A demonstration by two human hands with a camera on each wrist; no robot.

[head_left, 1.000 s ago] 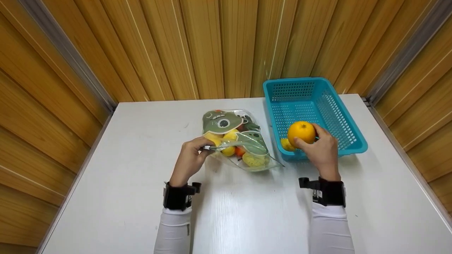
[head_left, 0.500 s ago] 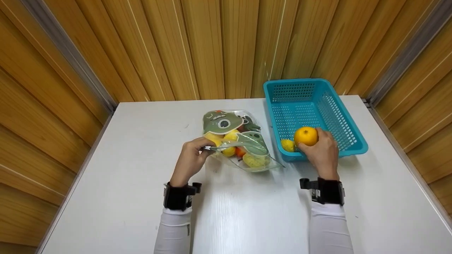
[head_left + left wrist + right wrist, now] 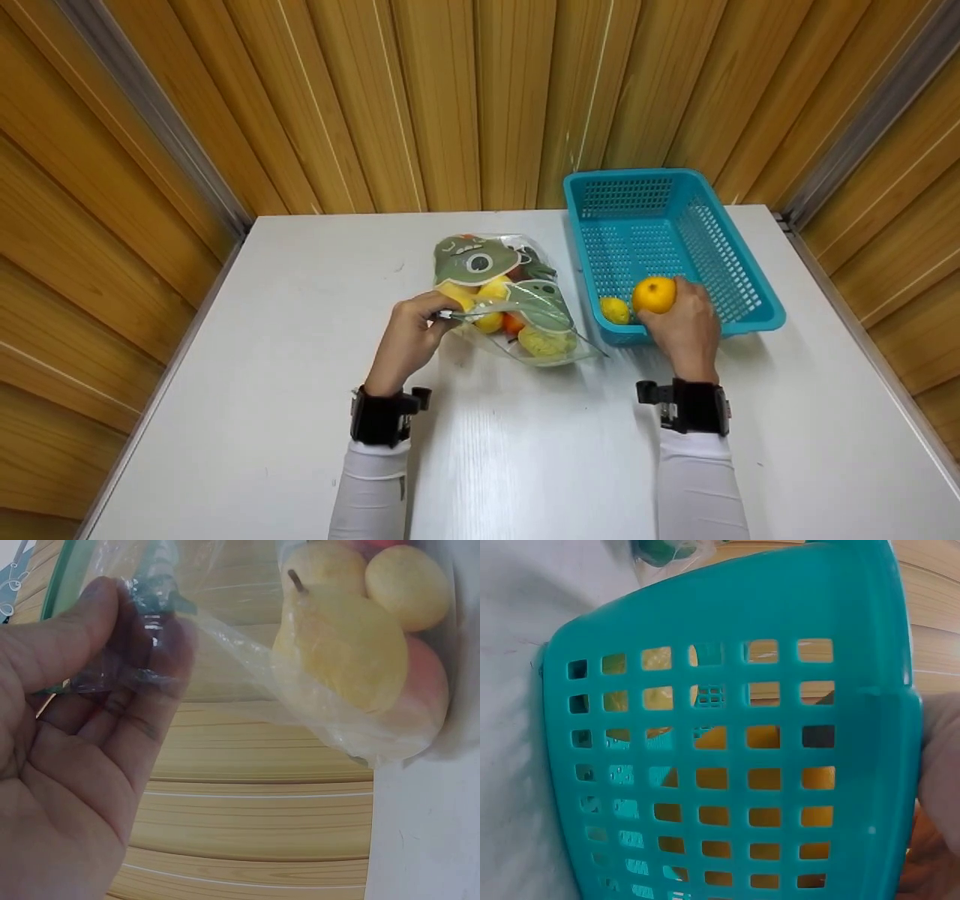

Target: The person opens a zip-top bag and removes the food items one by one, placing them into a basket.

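Observation:
The left hand [image 3: 407, 337] pinches the opening edge of a clear bag with green cartoon prints [image 3: 480, 259]; fruit shows inside it. In the left wrist view, thumb and fingers of the left hand [image 3: 82, 705] hold the clear plastic, with a yellow pear [image 3: 337, 645] in the bag. At the near end of the blue basket [image 3: 750, 277], the right hand [image 3: 686, 330] grips an orange [image 3: 654, 295] inside the rim. A small yellow fruit [image 3: 615, 310] lies in the basket's near left corner. The basket wall [image 3: 727, 615] hides most of the right hand in the right wrist view.
The basket stands right of the bag on a white table [image 3: 300, 300], near its back edge. Wood-look panels [image 3: 442, 112] rise behind the table and along both sides.
The right hand has lowered the orange into the basket and moved it slightly right, uncovering more of the small yellow fruit. The left hand keeps its hold on the bag.

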